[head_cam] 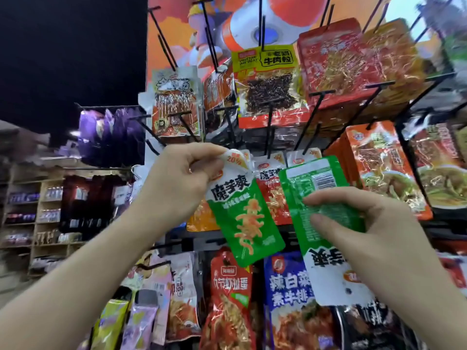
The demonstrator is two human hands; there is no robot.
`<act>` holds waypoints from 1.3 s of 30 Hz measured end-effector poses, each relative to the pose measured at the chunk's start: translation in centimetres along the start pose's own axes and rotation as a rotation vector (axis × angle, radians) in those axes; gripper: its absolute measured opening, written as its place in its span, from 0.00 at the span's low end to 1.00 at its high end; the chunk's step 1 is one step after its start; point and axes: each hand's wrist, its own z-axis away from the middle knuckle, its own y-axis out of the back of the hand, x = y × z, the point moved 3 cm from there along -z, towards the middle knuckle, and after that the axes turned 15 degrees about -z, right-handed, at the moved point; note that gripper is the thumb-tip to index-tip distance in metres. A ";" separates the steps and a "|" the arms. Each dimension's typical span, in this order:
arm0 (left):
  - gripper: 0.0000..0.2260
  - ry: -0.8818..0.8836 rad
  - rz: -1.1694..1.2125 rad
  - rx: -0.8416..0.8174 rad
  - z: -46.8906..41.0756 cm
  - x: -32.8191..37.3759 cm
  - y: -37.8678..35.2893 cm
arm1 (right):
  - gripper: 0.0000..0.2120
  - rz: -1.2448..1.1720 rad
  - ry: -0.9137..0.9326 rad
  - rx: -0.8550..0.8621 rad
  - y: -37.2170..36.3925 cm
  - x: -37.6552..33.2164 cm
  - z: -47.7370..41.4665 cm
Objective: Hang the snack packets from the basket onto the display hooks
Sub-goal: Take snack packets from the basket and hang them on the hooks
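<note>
Head view, left hand: the left hand (182, 180) is raised before the rack, its fingers (202, 157) curled and pinching the white top edge of a green-and-white plastic snack packet (242, 218).
First packet: hangs upright from that pinch, printed front toward the camera, its top just below the black metal display hooks (270, 127); whether it sits on a hook I cannot tell.
Right hand: the right hand (379, 231) grips a second green-and-white snack packet (299, 223) between thumb and fingers (328, 197).
Second packet: upside down, barcoded back showing, white end lowest, just right of the first.
Rack: a yellow-topped packet of dark strips (267, 82) and red foil packets (336, 61) hang above; a blue packet (288, 286) hangs below.
Background: wooden store shelves (38, 210) at far left, blurred.
</note>
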 end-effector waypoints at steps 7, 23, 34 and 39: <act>0.06 -0.017 0.066 -0.066 -4.9 0.3 -1.3 | 0.09 -0.229 -0.072 -0.007 -3.1 0.4 -4.9; 0.03 0.110 0.029 0.106 -8.5 -3.0 -2.8 | 0.09 -0.284 -0.011 0.165 -6.8 2.7 -8.8; 0.06 0.379 0.370 -0.175 -9.5 -3.2 -3.2 | 0.11 -0.239 0.055 0.101 -6.4 2.1 -8.9; 0.08 0.513 0.417 -0.227 -9.3 -3.1 -3.3 | 0.12 -0.140 0.052 0.098 -6.5 1.6 -9.2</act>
